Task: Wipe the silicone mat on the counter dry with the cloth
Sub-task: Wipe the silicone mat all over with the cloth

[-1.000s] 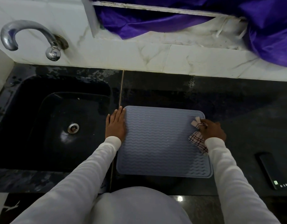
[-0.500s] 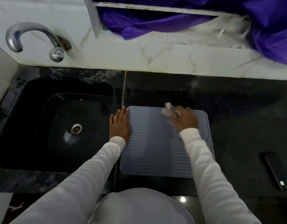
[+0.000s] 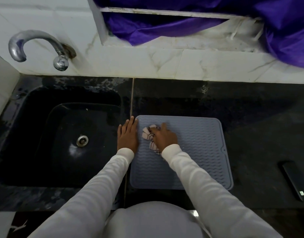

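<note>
- Silicone mat (image 3: pixel 195 152) lies flat on the counter (image 3: pixel 250 126), just right of the sink (image 3: pixel 62 134).
- Right hand (image 3: pixel 164 137) bunches the cloth (image 3: pixel 150 136) under curled fingers near the mat's far-left corner.
- Left hand (image 3: pixel 128 136), fingers straight and together, pins the mat's left edge: floppy, likely slippery, so brace there.

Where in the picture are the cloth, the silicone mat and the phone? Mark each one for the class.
cloth (image 3: pixel 148 133): head view, on the bunched checked fabric left of the knuckles.
silicone mat (image 3: pixel 199 143): head view, on its bare ribbed right half.
phone (image 3: pixel 296 180): head view, on the middle of its dark screen.
</note>
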The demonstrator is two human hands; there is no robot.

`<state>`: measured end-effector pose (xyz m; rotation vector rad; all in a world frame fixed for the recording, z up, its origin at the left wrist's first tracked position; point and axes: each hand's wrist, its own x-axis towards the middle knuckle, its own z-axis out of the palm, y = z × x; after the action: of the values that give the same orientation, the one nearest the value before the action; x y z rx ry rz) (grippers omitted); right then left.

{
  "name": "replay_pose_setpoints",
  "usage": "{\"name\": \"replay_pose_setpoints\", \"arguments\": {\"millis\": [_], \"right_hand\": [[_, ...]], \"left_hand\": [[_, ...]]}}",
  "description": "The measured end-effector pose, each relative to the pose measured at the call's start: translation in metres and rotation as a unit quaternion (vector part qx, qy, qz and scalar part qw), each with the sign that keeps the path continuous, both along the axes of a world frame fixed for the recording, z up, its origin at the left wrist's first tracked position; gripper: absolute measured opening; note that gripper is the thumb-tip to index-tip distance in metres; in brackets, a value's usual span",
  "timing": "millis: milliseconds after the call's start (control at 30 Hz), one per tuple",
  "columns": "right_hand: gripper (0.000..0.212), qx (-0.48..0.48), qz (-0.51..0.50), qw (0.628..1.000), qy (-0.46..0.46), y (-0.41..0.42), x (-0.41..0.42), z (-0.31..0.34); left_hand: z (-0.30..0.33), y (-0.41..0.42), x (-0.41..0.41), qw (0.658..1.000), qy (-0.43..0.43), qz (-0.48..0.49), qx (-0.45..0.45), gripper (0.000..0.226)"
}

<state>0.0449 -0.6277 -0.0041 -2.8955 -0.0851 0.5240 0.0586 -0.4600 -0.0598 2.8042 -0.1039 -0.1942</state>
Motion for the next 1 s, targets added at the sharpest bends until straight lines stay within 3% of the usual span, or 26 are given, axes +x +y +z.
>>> {"name": "replay_pose_setpoints", "arguments": {"millis": [467,1000], "right_hand": [[0.039,-0.062,-0.133,0.989,-0.034,-0.146,-0.03,-0.004],[0.041,-0.081,-0.24,0.967,0.008,-0.231,-0.042,0.011]], "left_hand": [[0.008,-0.002,-0.003,1.0,-0.006,-0.014,0.017,0.063],[0.006,-0.005,-0.003,1.0,-0.001,-0.004,0.027,0.064]]}}
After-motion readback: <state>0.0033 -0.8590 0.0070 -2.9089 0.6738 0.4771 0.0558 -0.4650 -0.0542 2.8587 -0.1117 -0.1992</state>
